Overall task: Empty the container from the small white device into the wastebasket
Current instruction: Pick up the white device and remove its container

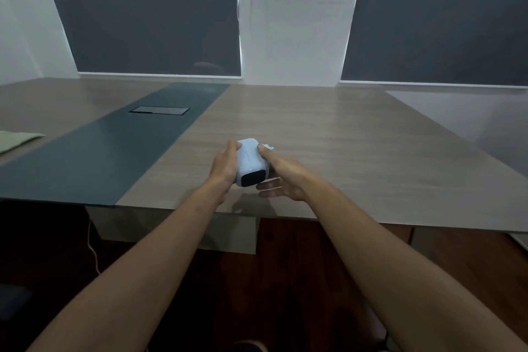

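Wide wood-grain tabletop [328, 134] filled the view, with a dark inlay strip [114, 146] running down its left part and a flush rectangular hatch [159, 110] set in it. Two grey roller blinds [148, 11] hung behind. A green cloth [15, 140] lay at the far left edge, well apart from the action.

Both bare forearms reached in over the near edge. Small white device [251, 160] was held just above the tabletop near that edge, dark end panel facing the camera. Left hand [224, 167] was wrapped around its left side, fingers curled closed on the body. Right hand [281, 177] gripped the right side with thumb on top, while its lower fingers were spread loose beneath. A small white tab [268, 147] stuck out at the far right of the device; could not tell what it was.

Wastebasket not in view. Container not visibly separated.

Judged step: picking up and steadying the device, container removal not yet done. Next move probably called for the left hand to brace the body while the right found the latch or seam and pulled the container free, kept level to avoid spilling.
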The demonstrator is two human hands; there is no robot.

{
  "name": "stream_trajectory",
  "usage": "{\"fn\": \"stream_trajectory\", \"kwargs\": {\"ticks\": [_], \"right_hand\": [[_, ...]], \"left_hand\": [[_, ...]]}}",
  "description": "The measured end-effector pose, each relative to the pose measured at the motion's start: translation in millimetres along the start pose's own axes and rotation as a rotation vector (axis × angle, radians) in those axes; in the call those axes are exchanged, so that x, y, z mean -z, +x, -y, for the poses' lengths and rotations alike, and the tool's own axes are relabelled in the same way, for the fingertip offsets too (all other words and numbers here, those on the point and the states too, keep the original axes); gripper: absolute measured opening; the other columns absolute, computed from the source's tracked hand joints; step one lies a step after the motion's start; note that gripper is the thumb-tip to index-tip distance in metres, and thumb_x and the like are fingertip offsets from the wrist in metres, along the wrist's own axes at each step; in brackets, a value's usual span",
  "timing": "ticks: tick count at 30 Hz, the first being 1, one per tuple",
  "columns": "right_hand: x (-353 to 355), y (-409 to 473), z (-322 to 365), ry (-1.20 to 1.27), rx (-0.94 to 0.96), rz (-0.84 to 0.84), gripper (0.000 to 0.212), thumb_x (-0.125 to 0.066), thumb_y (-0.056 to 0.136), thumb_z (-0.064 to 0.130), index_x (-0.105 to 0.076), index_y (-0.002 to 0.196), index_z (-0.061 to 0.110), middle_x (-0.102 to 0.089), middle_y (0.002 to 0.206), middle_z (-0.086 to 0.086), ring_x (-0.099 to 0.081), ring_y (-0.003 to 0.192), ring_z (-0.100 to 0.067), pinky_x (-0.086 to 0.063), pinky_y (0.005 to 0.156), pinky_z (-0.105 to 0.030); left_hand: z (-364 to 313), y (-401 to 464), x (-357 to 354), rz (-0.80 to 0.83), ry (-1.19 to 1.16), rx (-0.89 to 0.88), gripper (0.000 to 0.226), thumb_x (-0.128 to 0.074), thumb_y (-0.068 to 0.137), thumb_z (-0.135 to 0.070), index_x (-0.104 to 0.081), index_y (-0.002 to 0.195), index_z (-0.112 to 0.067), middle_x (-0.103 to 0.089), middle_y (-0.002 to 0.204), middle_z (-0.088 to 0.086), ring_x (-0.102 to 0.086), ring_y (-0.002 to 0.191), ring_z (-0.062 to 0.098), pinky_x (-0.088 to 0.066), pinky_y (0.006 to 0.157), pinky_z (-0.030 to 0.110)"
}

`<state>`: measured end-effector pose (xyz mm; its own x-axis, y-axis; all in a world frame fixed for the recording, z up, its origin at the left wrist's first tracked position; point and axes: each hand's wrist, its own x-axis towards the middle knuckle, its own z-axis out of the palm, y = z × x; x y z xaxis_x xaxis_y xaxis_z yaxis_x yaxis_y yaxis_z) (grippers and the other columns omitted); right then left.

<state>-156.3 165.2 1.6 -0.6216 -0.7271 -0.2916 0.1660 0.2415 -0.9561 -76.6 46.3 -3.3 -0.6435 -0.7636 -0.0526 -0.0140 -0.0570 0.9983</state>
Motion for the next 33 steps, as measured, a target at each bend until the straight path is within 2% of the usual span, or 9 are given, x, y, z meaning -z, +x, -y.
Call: {"fn": "stream_trajectory", "kwargs": {"ticks": [6,10,14,16,19,21,24,30,33], "right_hand": [[18,-6,1,0.092,0.081,-0.007,0.059,-0.067,0.087,0.049,-0.065,0.121,0.001,-0.071,0.106,-0.016,-0.070,0.091,-0.029,-0.059,0.076,-0.036],[31,-10,-1,0.169,0.118,-0.043,0.043,-0.070,0.088,0.040,-0.069,0.106,0.001,-0.070,0.101,-0.017,-0.068,0.093,-0.031,-0.059,0.082,-0.040],[49,-14,-7,0.247,0.166,-0.134,0.029,-0.072,0.088,0.031,-0.068,0.095,0.003,-0.069,0.102,-0.016,-0.067,0.088,-0.029,-0.059,0.087,-0.041],[57,-13,-13,0.264,0.194,-0.169,0.026,-0.072,0.089,0.027,-0.068,0.096,0.002,-0.068,0.110,-0.018,-0.068,0.091,-0.029,-0.058,0.088,-0.039],[65,-10,-21,0.252,0.225,-0.248,0.038,-0.079,0.082,0.025,-0.070,0.108,-0.002,-0.069,0.119,-0.021,-0.070,0.103,-0.030,-0.059,0.088,-0.036],[68,-10,-26,0.228,0.247,-0.298,0.051,-0.085,0.075,0.025,-0.069,0.114,-0.004,-0.070,0.117,-0.019,-0.070,0.107,-0.029,-0.060,0.087,-0.035],[71,-10,-30,0.209,0.273,-0.346,0.064,-0.091,0.066,0.026,-0.067,0.116,-0.005,-0.071,0.115,-0.018,-0.072,0.103,-0.027,-0.062,0.083,-0.033],[76,-21,-29,0.210,0.303,-0.387,0.065,-0.095,0.057,0.027,-0.068,0.108,-0.003,-0.071,0.111,-0.018,-0.074,0.098,-0.029,-0.063,0.082,-0.037],[84,-32,-29,0.178,0.326,-0.406,0.073,-0.096,0.050,0.032,-0.068,0.108,-0.002,-0.071,0.112,-0.018,-0.074,0.097,-0.028,-0.063,0.081,-0.038]], "left_hand": [[-7,-5,-8,0.012,0.079,-0.087,0.035,-0.043,0.092,-0.036,-0.058,0.110,-0.011,-0.062,0.096,0.009,-0.057,0.079,0.023,-0.045,0.068,0.033],[-11,-9,-7,0.001,0.109,-0.150,0.036,-0.044,0.093,-0.035,-0.059,0.112,-0.008,-0.060,0.095,0.008,-0.054,0.073,0.019,-0.042,0.060,0.030],[-11,-11,7,-0.044,0.183,-0.193,0.038,-0.047,0.087,-0.039,-0.056,0.110,-0.011,-0.058,0.100,0.007,-0.053,0.080,0.022,-0.042,0.064,0.032],[-9,-12,14,-0.101,0.261,-0.242,0.030,-0.049,0.087,-0.037,-0.052,0.106,-0.014,-0.056,0.097,0.005,-0.052,0.083,0.024,-0.041,0.062,0.031],[-3,-14,22,-0.180,0.363,-0.311,0.034,-0.058,0.087,-0.033,-0.049,0.113,-0.013,-0.054,0.093,0.000,-0.052,0.088,0.022,-0.039,0.067,0.031],[5,-13,27,-0.197,0.433,-0.349,0.049,-0.065,0.084,-0.033,-0.046,0.124,-0.011,-0.057,0.104,0.002,-0.056,0.095,0.024,-0.044,0.079,0.032],[17,-12,31,-0.216,0.509,-0.348,0.061,-0.072,0.078,-0.034,-0.043,0.128,-0.012,-0.058,0.121,0.011,-0.058,0.107,0.031,-0.049,0.090,0.041],[35,-19,36,-0.230,0.610,-0.357,0.069,-0.076,0.075,-0.038,-0.041,0.130,-0.014,-0.054,0.128,0.014,-0.058,0.111,0.033,-0.046,0.085,0.039],[29,-26,30,-0.306,0.693,-0.353,0.082,-0.077,0.069,-0.051,-0.044,0.129,-0.007,-0.055,0.127,0.016,-0.055,0.115,0.036,-0.046,0.090,0.041]]}}
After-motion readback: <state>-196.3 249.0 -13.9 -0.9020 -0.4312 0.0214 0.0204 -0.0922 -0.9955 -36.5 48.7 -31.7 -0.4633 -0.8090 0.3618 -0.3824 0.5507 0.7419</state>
